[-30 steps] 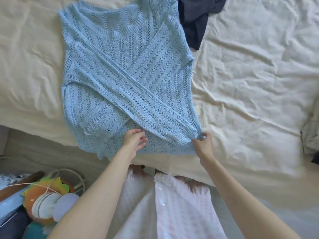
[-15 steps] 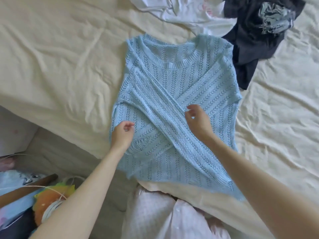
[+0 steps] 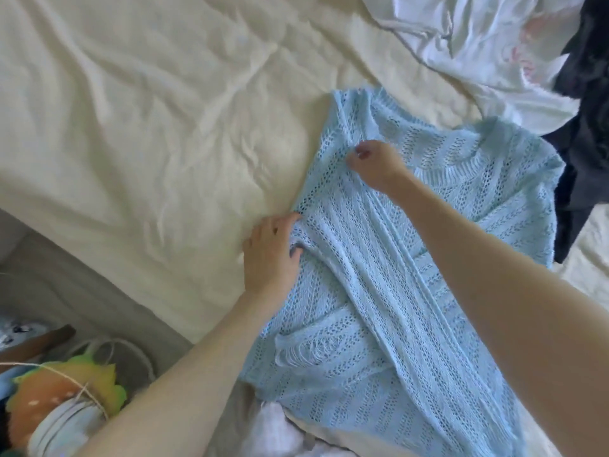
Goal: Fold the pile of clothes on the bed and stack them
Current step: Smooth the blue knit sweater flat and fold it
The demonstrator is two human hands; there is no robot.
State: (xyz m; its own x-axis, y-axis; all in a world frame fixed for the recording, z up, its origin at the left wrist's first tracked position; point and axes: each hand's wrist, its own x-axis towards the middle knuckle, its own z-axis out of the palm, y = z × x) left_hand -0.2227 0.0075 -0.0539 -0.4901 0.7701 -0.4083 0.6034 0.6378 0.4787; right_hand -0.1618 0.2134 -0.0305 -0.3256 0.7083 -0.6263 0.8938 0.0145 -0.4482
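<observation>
Sweater: a light blue open-knit sweater [image 3: 395, 291] lies flat on the bed, filling the frame from centre toward 5 o'clock, sleeves folded across its front, neckline toward 1 o'clock.
Left hand: the left hand [image 3: 272, 255] sits at the sweater's 9 o'clock edge, fingers curled round a fold of the knit.
Right hand: the right hand [image 3: 375, 164] is at the shoulder near 12 o'clock, fingertips pinching the knit.
Bed: a cream, creased sheet covers the bed [image 3: 148, 127], spreading toward 10 o'clock.
Other clothes: a white garment [image 3: 478, 51] lies crumpled at 1 o'clock; a dark garment [image 3: 590, 143] at 2 o'clock touches the sweater's far shoulder.
Floor side: an orange and green plush toy [image 3: 56, 390] at 7 o'clock.
</observation>
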